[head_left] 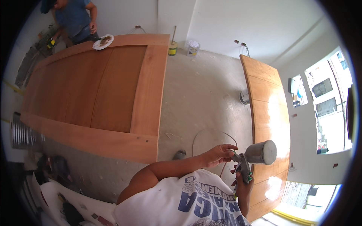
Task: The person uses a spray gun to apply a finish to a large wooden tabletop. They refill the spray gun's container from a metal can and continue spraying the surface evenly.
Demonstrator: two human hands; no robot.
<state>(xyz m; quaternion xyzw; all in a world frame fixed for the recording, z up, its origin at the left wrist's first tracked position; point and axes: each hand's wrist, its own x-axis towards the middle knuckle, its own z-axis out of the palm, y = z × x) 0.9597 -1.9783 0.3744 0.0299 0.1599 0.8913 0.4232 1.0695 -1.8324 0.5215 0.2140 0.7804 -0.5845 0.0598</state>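
Head view: the right hand [243, 184] is wrapped round the handle of a metal spray gun [245, 168]. The left hand [220, 155] has its fingers drawn in narrow at the gun's front end; whether they pinch it, I cannot tell. The gun is held up just beside the left edge of a glossy wooden panel [266, 113], its grey cup [262, 152] overlapping that edge in view. A thin hose [222, 132] curves over the floor [203, 90] near the left hand.

Left of the hands lies a duller brown wooden panel [113, 90], with a white plate [98, 46] bearing something brown at its far edge. Beyond its far right corner stand a yellowish can [172, 50] and a whitish bucket [193, 49]. Another can [244, 97] stands partly under the glossy panel's left edge. A person in a blue shirt [73, 22] is behind the brown panel's far edge.
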